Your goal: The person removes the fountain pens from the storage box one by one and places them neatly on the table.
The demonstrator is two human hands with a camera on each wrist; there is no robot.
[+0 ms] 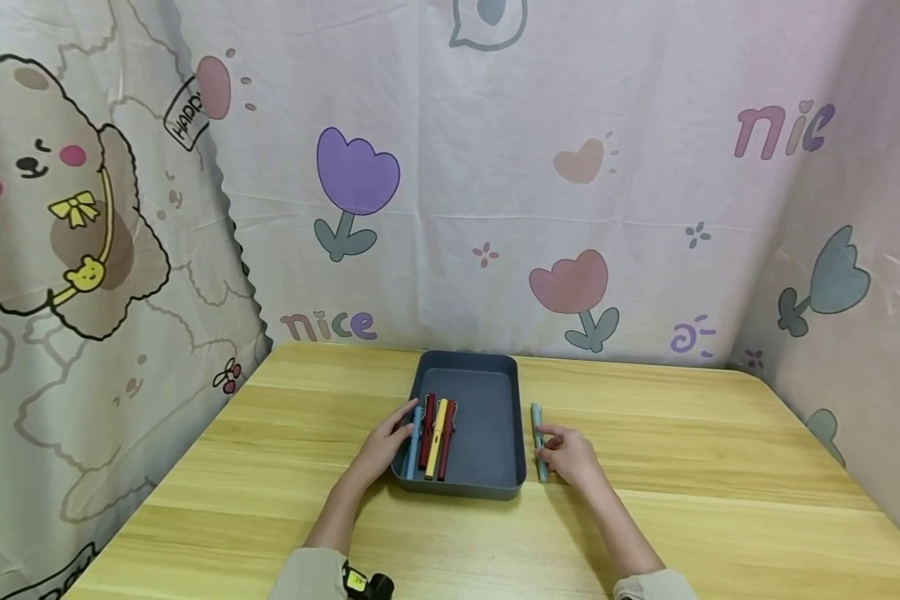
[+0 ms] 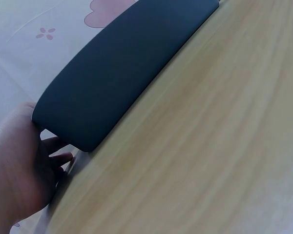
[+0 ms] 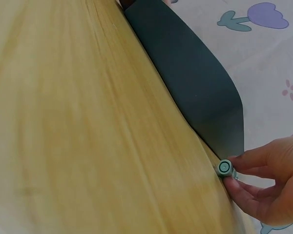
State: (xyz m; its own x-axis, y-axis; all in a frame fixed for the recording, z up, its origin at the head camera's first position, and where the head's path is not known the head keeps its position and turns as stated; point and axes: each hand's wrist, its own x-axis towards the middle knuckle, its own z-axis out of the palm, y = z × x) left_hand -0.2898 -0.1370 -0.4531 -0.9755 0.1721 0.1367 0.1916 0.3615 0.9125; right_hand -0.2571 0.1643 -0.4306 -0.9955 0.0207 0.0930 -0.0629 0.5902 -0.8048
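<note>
A dark grey rectangular tray (image 1: 483,425) sits on the table, with several pens lying lengthwise along its left side. Among them are a blue pen (image 1: 414,442) nearest the left wall, a yellow pen (image 1: 436,442) and two dark red ones. My left hand (image 1: 378,450) grips the tray's left wall, its fingers beside the blue pen; the wrist view shows fingers curled by the tray's outer corner. Just right of the tray, my right hand (image 1: 570,457) pinches a light teal pen (image 1: 537,421) between thumb and fingers. That pen's round end (image 3: 225,168) faces the right wrist camera.
The wooden table (image 1: 720,467) extends to both sides of the tray. A printed cloth (image 1: 450,208) hangs behind the table and along both sides. A black device with a yellow label (image 1: 357,581) is at my left sleeve.
</note>
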